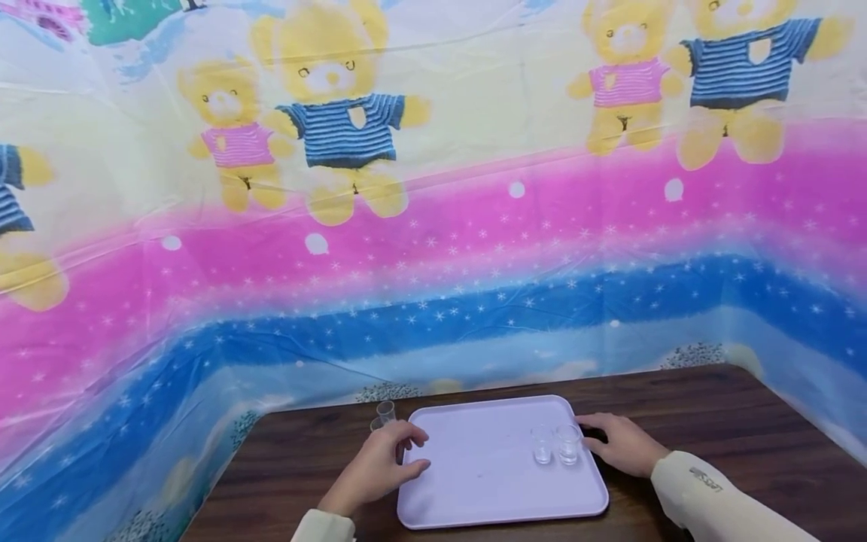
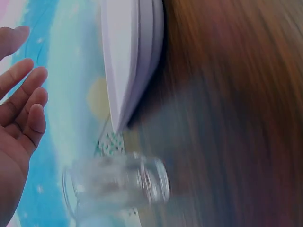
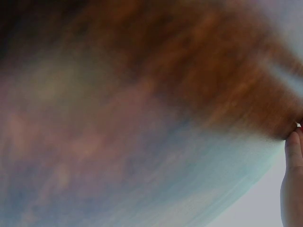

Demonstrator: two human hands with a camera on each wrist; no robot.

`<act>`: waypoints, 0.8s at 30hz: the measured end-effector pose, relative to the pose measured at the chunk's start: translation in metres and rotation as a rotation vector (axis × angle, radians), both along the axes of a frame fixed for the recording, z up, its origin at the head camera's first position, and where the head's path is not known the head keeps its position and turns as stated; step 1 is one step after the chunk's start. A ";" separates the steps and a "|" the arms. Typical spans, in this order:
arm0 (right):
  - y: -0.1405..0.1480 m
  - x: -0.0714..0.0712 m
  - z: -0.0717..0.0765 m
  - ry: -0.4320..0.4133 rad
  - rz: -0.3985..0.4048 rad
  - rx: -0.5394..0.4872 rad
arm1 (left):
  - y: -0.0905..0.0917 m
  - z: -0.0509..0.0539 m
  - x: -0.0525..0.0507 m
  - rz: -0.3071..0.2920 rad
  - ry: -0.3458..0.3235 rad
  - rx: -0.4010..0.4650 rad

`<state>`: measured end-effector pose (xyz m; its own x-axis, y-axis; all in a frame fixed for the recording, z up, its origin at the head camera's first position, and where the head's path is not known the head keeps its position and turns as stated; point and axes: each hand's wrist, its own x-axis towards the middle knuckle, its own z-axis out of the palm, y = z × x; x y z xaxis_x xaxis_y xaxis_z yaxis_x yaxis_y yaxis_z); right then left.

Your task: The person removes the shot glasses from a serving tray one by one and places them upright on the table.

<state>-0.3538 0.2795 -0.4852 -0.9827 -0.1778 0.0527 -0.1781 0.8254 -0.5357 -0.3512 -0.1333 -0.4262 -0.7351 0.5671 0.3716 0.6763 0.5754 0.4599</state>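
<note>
A pale purple tray [image 1: 481,482] lies on the dark wooden table, with two clear glasses [image 1: 543,446] [image 1: 567,446] standing side by side near its right edge. Over the tray's left edge is the left hand [image 1: 379,463], thumb and fingers apart and nothing between them; in the left wrist view that hand [image 2: 16,113] has loosely bent fingers. The right hand [image 1: 626,444] is at the tray's right edge, close to the glasses; whether it touches the tray is unclear. Only part of the right hand [image 3: 294,175] shows in the right wrist view.
Behind the left hand, just left of the tray, stand clear glasses [image 1: 386,411], partly hidden; one glass [image 2: 113,184] appears large in the left wrist view. A cloth printed with bears [image 1: 348,135] hangs behind the wooden table [image 1: 711,421].
</note>
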 end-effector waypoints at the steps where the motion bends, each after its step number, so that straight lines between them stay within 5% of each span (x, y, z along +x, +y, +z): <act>1: 0.000 0.000 0.000 -0.001 0.000 -0.004 | 0.004 0.000 0.000 -0.010 0.000 -0.001; 11: 0.000 0.002 0.000 -0.005 -0.003 -0.021 | 0.053 -0.002 -0.009 -0.119 0.023 -0.023; 19: 0.000 0.002 0.000 0.001 -0.015 -0.016 | 0.100 0.002 -0.021 -0.117 -0.084 -0.130; 24: -0.001 0.002 0.002 0.007 -0.014 -0.011 | 0.124 0.009 -0.023 -0.119 -0.091 -0.167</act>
<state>-0.3516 0.2787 -0.4831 -0.9846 -0.1634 0.0619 -0.1706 0.8220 -0.5433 -0.3746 -0.0093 -0.4169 -0.6851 0.7002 0.2008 0.7045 0.5668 0.4271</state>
